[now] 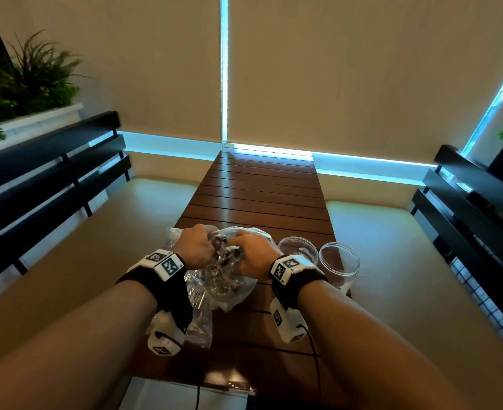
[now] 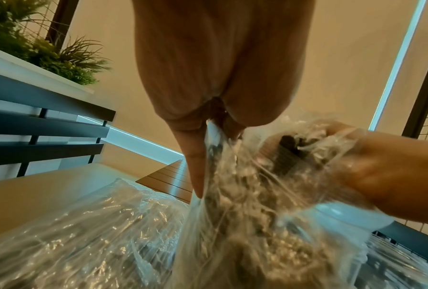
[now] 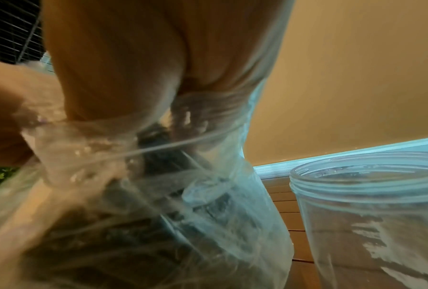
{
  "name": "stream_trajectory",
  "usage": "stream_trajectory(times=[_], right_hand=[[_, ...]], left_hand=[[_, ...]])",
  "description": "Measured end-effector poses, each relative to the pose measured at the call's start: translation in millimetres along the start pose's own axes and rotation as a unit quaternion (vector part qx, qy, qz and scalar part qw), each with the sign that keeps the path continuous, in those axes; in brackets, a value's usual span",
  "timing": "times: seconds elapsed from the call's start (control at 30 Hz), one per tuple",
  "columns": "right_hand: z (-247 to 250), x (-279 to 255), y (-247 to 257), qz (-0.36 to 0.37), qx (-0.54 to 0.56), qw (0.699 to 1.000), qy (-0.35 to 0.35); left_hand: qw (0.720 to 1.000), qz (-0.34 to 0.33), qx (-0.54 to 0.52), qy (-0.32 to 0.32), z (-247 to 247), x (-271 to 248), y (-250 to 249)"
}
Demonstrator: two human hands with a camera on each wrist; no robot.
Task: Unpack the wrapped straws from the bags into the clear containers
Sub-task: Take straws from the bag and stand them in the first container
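A clear plastic bag (image 1: 229, 288) full of wrapped straws stands on the slatted wooden table (image 1: 259, 184). My left hand (image 1: 197, 247) grips the bag's left edge at the top, and my right hand (image 1: 254, 255) grips the right edge, both pulling the film taut. In the left wrist view the left hand (image 2: 208, 125) pinches the bag (image 2: 245, 215); the right hand (image 2: 386, 176) holds it opposite. In the right wrist view the film (image 3: 183, 185) wraps my right hand (image 3: 183, 93). A second bag (image 1: 198, 318) lies under my left wrist. Two clear containers (image 1: 299, 250) (image 1: 339, 266) stand to the right.
Cream cushioned benches (image 1: 75, 255) with dark slatted backs (image 1: 37, 173) flank the table on both sides. A planter with green foliage (image 1: 22, 81) sits behind the left bench. A beige blind (image 1: 333, 69) closes off the far end. A black cable (image 1: 315, 359) runs from my right wrist.
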State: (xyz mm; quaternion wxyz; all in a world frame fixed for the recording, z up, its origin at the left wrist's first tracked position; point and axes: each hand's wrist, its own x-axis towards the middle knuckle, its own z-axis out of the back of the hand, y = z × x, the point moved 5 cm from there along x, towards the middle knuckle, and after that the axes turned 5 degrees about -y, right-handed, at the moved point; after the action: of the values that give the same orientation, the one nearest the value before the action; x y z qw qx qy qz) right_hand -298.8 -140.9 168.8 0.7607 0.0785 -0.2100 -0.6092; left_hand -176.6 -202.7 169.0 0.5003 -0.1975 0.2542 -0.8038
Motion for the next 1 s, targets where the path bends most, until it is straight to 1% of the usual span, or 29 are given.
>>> stream_trajectory(times=[0.13, 0.23, 0.3, 0.33, 0.4, 0.47, 0.53, 0.57, 0.63, 0.67, 0.73, 0.8, 0.93, 1.0], right_hand=[[16.2, -2.9, 7.3, 0.030, -0.009, 0.995, -0.095], [26.1, 2.6, 9.0, 0.004, 0.037, 0.988, -0.150], [34.7, 4.5, 9.3, 0.001, 0.052, 0.983, -0.175], [41.5, 2.8, 12.3, 0.016, 0.058, 0.982, -0.181], [49.6, -2.0, 15.7, 0.041, 0.064, 0.987, -0.142], [48.0, -2.7, 10.5, 0.038, 0.048, 0.996, -0.070], [40.6, -2.3, 3.1, 0.019, 0.001, 1.000, 0.001], [36.7, -3.1, 2.3, 0.015, -0.035, 0.999, 0.025], [34.4, -5.5, 1.9, 0.015, -0.084, 0.995, 0.048], [35.9, -7.1, 2.4, 0.022, -0.101, 0.994, 0.045], [40.4, -12.0, 3.9, 0.035, -0.114, 0.993, 0.025], [46.1, -16.3, 5.6, 0.048, -0.101, 0.994, -0.005], [60.3, -21.9, 14.7, 0.086, -0.007, 0.989, -0.124], [62.2, -17.1, 14.7, 0.058, 0.035, 0.986, -0.151]], left_hand=[[1.000, -0.009, -0.021, -0.020, 7.9, 1.0, -5.6], [0.999, -0.002, -0.031, -0.032, 18.3, 3.9, -14.0], [0.999, 0.005, -0.031, -0.036, 24.6, 6.2, -18.7], [0.999, 0.004, -0.030, -0.040, 27.5, 6.9, -21.0], [0.999, -0.004, -0.020, -0.042, 33.2, 6.7, -27.4], [0.999, -0.018, -0.007, -0.038, 37.9, 3.9, -34.4], [0.999, -0.029, 0.003, -0.038, 41.0, -1.3, -40.4], [0.999, -0.029, 0.004, -0.041, 41.7, -4.6, -42.7], [0.998, -0.029, 0.000, -0.049, 41.9, -9.7, -45.7], [0.998, -0.029, -0.003, -0.050, 41.2, -11.8, -47.2], [0.999, -0.024, -0.015, -0.044, 40.1, -15.4, -49.1], [0.999, -0.024, -0.023, -0.041, 40.3, -16.8, -51.4], [0.998, -0.043, 0.000, -0.054, 44.7, -15.6, -56.9], [0.997, -0.044, 0.007, -0.062, 46.0, -15.0, -57.1]])
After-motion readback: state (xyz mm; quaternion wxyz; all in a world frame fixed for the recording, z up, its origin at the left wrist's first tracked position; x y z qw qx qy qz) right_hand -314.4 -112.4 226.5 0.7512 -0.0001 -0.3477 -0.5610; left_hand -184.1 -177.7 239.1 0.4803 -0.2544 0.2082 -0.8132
